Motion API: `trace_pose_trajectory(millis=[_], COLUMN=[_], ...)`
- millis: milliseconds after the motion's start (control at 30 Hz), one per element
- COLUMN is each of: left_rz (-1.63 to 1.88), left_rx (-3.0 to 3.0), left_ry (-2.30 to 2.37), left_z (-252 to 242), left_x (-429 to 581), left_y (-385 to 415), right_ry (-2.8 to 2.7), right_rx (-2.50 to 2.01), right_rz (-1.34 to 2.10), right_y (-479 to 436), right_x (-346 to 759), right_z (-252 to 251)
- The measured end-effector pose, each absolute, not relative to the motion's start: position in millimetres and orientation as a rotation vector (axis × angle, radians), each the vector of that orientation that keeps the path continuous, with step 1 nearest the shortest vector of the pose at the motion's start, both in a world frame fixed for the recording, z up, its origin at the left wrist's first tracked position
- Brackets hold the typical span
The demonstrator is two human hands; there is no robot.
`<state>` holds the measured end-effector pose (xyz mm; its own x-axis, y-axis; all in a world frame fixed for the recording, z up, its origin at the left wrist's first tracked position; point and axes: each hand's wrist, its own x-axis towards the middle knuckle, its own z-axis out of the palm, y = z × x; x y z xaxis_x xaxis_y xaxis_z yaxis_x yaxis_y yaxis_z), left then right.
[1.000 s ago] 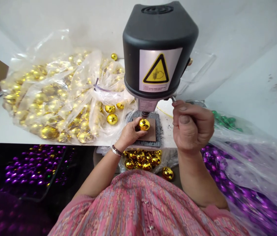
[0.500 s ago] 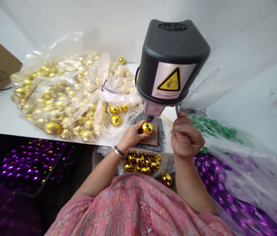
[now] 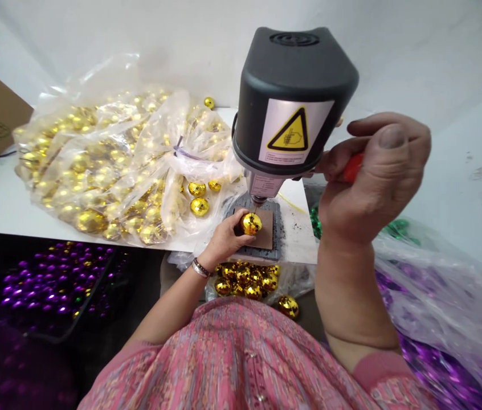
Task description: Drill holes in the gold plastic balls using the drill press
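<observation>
My left hand (image 3: 225, 238) pinches a shiny gold mirrored ball (image 3: 251, 224) between thumb and fingers. The ball rests over a small brown board (image 3: 266, 232) on the grey base (image 3: 277, 250) of a drill press, just under its chuck (image 3: 258, 200). Dark crumbs lie scattered around the base. My right hand (image 3: 375, 182) is raised to the right of the black drill press head (image 3: 296, 85), its fingers closed around the red knob (image 3: 353, 168) of the feed lever. Most of that lever is hidden by the hand and the head.
A large clear bag (image 3: 108, 165) of gold balls covers the table's left side. Several loose gold balls (image 3: 199, 206) lie near its mouth. More gold balls (image 3: 247, 279) sit below the table edge. Purple balls (image 3: 57, 282) fill a crate at left; bagged purple (image 3: 441, 364) and green balls (image 3: 399, 229) are at right.
My right hand has swung up and outward with the lever knob. The chuck has risen off the gold ball, which my left hand still holds, now turned and slightly shifted left.
</observation>
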<state>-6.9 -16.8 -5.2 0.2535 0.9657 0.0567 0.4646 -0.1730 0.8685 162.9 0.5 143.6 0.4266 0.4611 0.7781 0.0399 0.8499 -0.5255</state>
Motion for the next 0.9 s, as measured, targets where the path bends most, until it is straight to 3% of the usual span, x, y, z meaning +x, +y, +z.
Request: trace_pose_trajectory(millis=[200,433,700,900], left_rz=[0.794,0.509,0.929,0.586], left_rx=[1.817,1.992,1.741,1.976], left_ry=[1.217,1.005,1.976,1.998], left_z=[-1,13,8,-1], left_x=[-30,-62,-91,-92], left_y=[-40,-55,7,30], right_ry=[-1.11,-1.085,-1.088,-1.151], right_rx=[-0.505,-0.529,-0.5,-0.5], right_rz=[0.272,0.282,0.291,0.267], right_y=[0,-3,-6,-6], right_x=[162,160,161,164], right_z=[141,140,132,131])
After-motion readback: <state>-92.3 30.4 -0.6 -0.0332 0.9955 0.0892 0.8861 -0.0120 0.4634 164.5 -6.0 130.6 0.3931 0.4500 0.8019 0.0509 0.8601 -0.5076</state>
